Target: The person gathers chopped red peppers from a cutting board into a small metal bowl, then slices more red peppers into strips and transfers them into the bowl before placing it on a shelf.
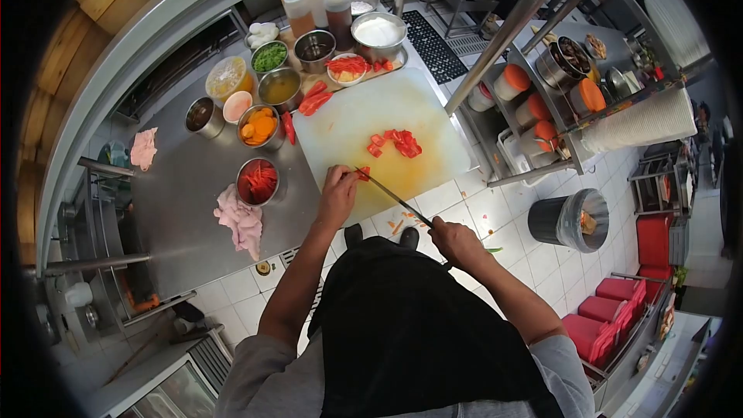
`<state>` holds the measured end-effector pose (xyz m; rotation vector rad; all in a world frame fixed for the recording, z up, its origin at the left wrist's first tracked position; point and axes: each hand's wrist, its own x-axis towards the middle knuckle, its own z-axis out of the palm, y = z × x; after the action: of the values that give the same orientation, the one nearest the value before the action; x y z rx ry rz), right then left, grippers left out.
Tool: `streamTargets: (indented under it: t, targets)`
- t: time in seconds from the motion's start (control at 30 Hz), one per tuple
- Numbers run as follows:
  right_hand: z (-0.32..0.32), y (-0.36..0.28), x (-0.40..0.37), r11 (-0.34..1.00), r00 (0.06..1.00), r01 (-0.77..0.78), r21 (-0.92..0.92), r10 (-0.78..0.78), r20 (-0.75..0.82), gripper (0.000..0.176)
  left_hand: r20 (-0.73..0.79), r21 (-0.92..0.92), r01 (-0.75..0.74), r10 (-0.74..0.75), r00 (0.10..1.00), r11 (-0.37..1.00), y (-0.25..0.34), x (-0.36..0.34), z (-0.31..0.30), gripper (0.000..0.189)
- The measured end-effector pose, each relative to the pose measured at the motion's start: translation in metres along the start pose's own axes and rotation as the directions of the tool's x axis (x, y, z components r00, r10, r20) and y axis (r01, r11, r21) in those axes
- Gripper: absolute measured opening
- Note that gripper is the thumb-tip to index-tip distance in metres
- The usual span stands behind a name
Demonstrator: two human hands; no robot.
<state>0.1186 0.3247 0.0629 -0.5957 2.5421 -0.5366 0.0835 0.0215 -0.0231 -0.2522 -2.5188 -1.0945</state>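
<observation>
My right hand (pixel 457 243) is closed round the handle of a knife (pixel 396 198). The blade runs up and left across the near part of a pale, stained cutting board (pixel 325 135). At its tip lies a small piece of red pepper (pixel 364 174), pinned by the closed fingertips of my left hand (pixel 337 195). Further up the board is a loose pile of chopped red pepper (pixel 404 144). Longer red pepper strips (pixel 314 101) rest by the board's upper left edge, and one thin red strip (pixel 289 128) sits just beside it.
Left of the board stand metal bowls of red strips (pixel 257 181), orange slices (pixel 258 125) and chopped greens (pixel 269 56). Squeeze bottles (pixel 338 15) and a bowl of white powder (pixel 379 32) stand behind. A pink cloth (pixel 238 219) lies on the steel table (pixel 178 201). A lined bin (pixel 569 220) stands right.
</observation>
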Motion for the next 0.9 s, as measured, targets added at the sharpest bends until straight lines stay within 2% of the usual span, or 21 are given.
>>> streamTargets:
  t: [0.07,0.2,0.27,0.33,0.4,0.43,0.47,0.53,0.57,0.63,0.67,0.73,0.77,0.8,0.83,0.9]
  targets:
    - [0.011,0.004,0.005,0.997,0.998,-0.061,-0.051,0.061,0.005,0.026,0.001,0.008,-0.008,0.008,1.0,1.0,0.0,0.001,-0.001,0.014]
    - [0.031,0.009,0.02,1.0,0.998,-0.008,-0.016,0.007,-0.055,0.026,-0.008,0.052,-0.008,0.008,1.0,0.999,-0.001,0.001,0.004,0.013]
    - [0.026,0.012,0.031,0.991,0.994,0.015,0.135,-0.001,-0.105,0.026,-0.008,0.087,0.002,-0.001,1.0,0.996,-0.004,0.004,0.013,0.015]
    - [0.006,0.002,0.024,0.972,0.981,-0.056,0.228,0.097,-0.169,0.026,-0.007,0.125,0.018,-0.017,1.0,0.992,-0.007,0.009,0.018,0.018]
    - [-0.007,-0.003,0.016,0.968,0.982,-0.109,0.227,0.14,-0.125,0.026,-0.19,-0.031,0.084,-0.089,0.978,0.996,-0.014,0.03,0.022,0.024]
    - [-0.009,-0.002,0.013,0.967,0.981,-0.109,0.23,0.142,-0.133,0.026,-0.265,0.046,0.101,-0.086,0.96,0.994,-0.017,0.047,0.015,0.027]
    - [-0.01,-0.001,0.009,0.969,0.994,-0.066,0.237,0.084,-0.068,0.026,-0.337,0.12,0.123,-0.076,0.938,0.985,-0.024,0.064,0.003,0.03]
    - [-0.005,0.003,0.006,0.975,1.0,-0.003,0.222,-0.003,0.025,0.026,-0.368,0.343,0.162,-0.026,0.929,0.925,-0.047,0.095,-0.017,0.03]
    - [0.0,0.008,0.008,0.975,0.999,0.021,0.221,-0.027,0.022,0.026,-0.367,0.343,0.155,-0.02,0.93,0.926,-0.06,0.106,-0.023,0.03]
    - [0.002,0.012,0.012,0.974,0.999,0.047,0.222,-0.05,0.01,0.026,-0.207,0.536,0.173,-0.07,0.976,0.827,-0.087,0.121,-0.028,0.027]
    - [0.0,0.013,0.015,0.973,1.0,-0.004,0.23,0.004,0.004,0.026,-0.205,0.537,0.163,-0.059,0.977,0.828,-0.096,0.124,-0.03,0.027]
    - [-0.001,0.019,0.018,0.969,0.998,-0.059,0.242,0.062,-0.006,0.027,-0.069,0.597,0.188,-0.183,0.981,0.78,-0.101,0.126,-0.033,0.022]
    - [0.002,0.024,0.019,0.969,0.992,-0.056,0.242,0.082,-0.098,0.027,-0.066,0.597,0.184,-0.181,0.981,0.781,-0.101,0.122,-0.029,0.022]
    - [0.005,0.027,0.019,0.968,0.977,-0.053,0.244,0.1,-0.187,0.027,-0.078,0.585,0.1,-0.067,0.995,0.805,-0.092,0.114,-0.028,0.02]
    - [0.003,0.024,0.017,0.964,0.971,-0.056,0.26,0.113,-0.21,0.026,-0.09,0.573,0.013,0.047,0.995,0.819,-0.08,0.105,-0.027,0.018]
    - [0.002,0.018,0.014,0.963,0.965,-0.076,0.258,0.136,-0.223,0.027,0.007,0.574,-0.064,0.074,0.997,0.817,-0.038,0.077,-0.017,0.011]
